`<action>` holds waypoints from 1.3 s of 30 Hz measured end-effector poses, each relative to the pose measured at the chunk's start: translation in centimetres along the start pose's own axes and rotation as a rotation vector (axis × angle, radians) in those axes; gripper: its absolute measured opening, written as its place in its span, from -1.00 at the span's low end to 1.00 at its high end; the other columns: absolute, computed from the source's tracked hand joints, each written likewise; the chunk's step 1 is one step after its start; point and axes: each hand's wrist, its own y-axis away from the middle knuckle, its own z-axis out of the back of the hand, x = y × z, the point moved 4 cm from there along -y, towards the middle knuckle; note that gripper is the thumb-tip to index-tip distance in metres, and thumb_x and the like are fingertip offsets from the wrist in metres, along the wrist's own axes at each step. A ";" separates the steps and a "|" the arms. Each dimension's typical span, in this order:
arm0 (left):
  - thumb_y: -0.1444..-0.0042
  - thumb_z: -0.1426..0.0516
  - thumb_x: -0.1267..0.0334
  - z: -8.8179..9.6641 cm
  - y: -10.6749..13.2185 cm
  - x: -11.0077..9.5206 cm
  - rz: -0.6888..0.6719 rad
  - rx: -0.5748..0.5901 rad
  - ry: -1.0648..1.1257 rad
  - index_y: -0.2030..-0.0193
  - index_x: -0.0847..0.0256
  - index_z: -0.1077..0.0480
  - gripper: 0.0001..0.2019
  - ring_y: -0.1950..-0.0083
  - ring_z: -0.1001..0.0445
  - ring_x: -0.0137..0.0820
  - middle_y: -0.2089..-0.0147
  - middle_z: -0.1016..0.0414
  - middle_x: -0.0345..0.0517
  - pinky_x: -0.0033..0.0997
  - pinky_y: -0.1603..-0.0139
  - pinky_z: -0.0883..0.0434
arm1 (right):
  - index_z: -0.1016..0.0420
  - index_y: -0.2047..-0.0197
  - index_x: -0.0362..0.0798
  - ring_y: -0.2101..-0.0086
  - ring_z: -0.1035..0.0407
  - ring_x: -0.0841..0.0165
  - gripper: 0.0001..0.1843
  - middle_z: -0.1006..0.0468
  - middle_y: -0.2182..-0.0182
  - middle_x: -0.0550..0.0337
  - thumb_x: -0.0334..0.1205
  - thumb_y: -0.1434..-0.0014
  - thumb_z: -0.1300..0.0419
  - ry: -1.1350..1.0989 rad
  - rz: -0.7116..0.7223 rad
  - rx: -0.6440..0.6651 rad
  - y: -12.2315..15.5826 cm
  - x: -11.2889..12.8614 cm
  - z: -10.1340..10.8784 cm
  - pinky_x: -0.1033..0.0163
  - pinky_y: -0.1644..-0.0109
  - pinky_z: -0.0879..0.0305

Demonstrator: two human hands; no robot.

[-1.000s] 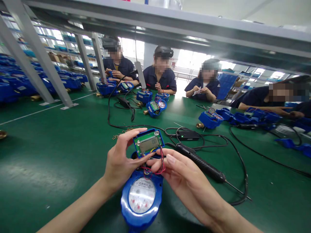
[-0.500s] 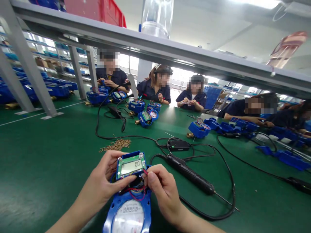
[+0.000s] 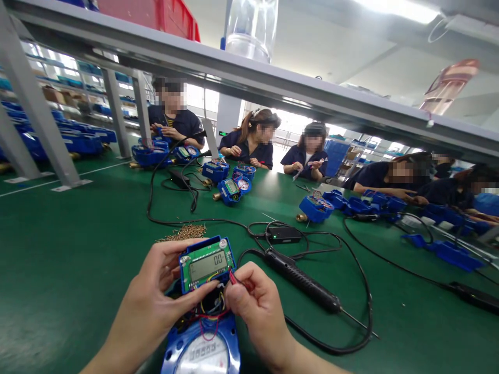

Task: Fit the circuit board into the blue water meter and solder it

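While L hand (image 3: 154, 297) grips display module (image 3: 207, 266), R hand (image 3: 259, 306) pinches wires (image 3: 233, 278) — elec. screwdriver (image 3: 304, 280) nr R, screws (image 3: 189, 232) beyond

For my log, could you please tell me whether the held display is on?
On: the display in the left hand clearly reads 0.0.

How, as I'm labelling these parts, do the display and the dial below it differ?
The display is rectangular and grey; the dial is round and whitish. The display reads 0.0; the dial's figures are too blurred to read. The display shows whole; the dial is cut off by the picture's bottom edge. Both sit in blue casings.
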 end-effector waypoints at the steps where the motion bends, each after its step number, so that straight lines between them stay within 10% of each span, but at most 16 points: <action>1: 0.05 -0.38 0.04 0.0 0.1 0.1 0.009 -0.007 0.006 -0.09 -0.02 -0.32 -0.43 -0.10 -0.57 -0.14 -0.14 -0.49 -0.14 -0.09 -0.13 -0.57 | -0.28 0.36 -0.05 0.54 0.03 0.55 -0.61 -0.19 0.54 0.40 0.00 -0.15 -0.37 0.076 0.036 0.019 -0.1 0.1 0.0 0.37 0.47 0.07; 6: 0.06 -0.39 0.06 -0.1 -0.2 0.5 0.063 -0.021 0.106 -0.04 0.00 -0.31 -0.46 -0.07 -0.58 -0.18 -0.07 -0.52 -0.18 -0.22 -0.08 -0.60 | -0.43 0.39 -0.05 0.34 -0.23 0.42 -0.58 -0.37 0.41 0.28 -0.07 0.13 -0.56 0.485 0.368 0.077 -0.8 1.2 0.4 0.31 0.28 -0.15; 15: 0.06 -0.39 0.02 -0.2 0.3 1.3 0.053 -0.027 0.108 -0.08 -0.04 -0.27 -0.41 -0.18 -0.52 -0.08 -0.18 -0.44 -0.12 -0.07 -0.17 -0.56 | -0.55 0.39 -0.04 -0.09 -0.27 0.19 -0.58 -0.36 -0.03 0.09 -0.03 0.24 -0.57 0.434 -0.015 0.241 -1.2 1.5 0.2 0.08 -0.22 -0.26; 20: 0.06 -0.39 -0.02 -0.4 0.6 0.8 0.057 -0.022 0.055 -0.10 -0.05 -0.27 -0.39 -0.19 -0.51 -0.03 -0.19 -0.44 -0.11 0.03 -0.20 -0.53 | -0.61 0.13 0.04 -0.07 -0.29 0.17 -0.38 -0.46 0.04 0.12 0.00 0.31 -0.59 0.478 -0.045 0.264 -1.3 2.0 -0.3 0.07 -0.22 -0.27; 33: 0.03 -0.37 0.01 -1.2 0.4 1.0 0.005 -0.014 0.011 -0.09 -0.01 -0.28 -0.42 -0.12 -0.55 -0.10 -0.13 -0.49 -0.11 -0.03 -0.16 -0.55 | -0.61 0.26 -0.09 0.14 -0.31 0.29 -0.62 -0.37 0.18 0.09 0.11 -0.16 -0.32 0.496 -0.036 0.004 -0.8 0.7 0.1 0.21 0.04 -0.33; 39: 0.00 -0.38 0.08 -1.7 -0.1 0.7 -0.050 0.095 0.011 -0.10 -0.07 -0.29 -0.45 -0.16 -0.53 -0.17 -0.13 -0.50 -0.17 -0.11 -0.20 -0.53 | -0.60 0.18 -0.08 0.22 -0.36 0.29 -0.55 -0.50 0.25 0.12 0.11 -0.02 -0.43 0.397 -0.046 -0.012 -1.6 -0.4 1.9 0.24 0.10 -0.34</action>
